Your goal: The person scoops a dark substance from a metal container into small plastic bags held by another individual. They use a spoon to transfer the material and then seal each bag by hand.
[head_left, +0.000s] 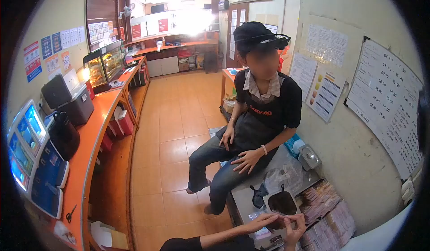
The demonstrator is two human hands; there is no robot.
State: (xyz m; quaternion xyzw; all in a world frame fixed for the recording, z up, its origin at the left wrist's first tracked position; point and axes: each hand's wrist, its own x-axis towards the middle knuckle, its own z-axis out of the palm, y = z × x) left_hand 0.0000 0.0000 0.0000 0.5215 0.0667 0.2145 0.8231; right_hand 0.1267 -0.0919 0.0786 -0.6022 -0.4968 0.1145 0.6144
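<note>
Near the bottom edge, my left hand [263, 222] reaches in from the left with its fingers pinched together. Close beside it, my right hand [295, 227] is raised, its thumb and fingertips also closed. The fingertips of both hands nearly meet around something thin that I cannot make out. Just beyond them lies a light-rimmed square tray [267, 200] with a dark inside. Stacks of pinkish flat packets [319, 198] fill the surface to the right of my hands. A small black pouch [259, 196] lies left of the tray, and a crumpled clear plastic bag [283, 178] sits behind it.
A person [264, 107] in a black cap and apron sits on the bench ahead, hands on their thighs. An orange counter [96, 136] along the left bears scissors [70, 213], a black bag and a display case. A whiteboard [380, 98] hangs on the right wall.
</note>
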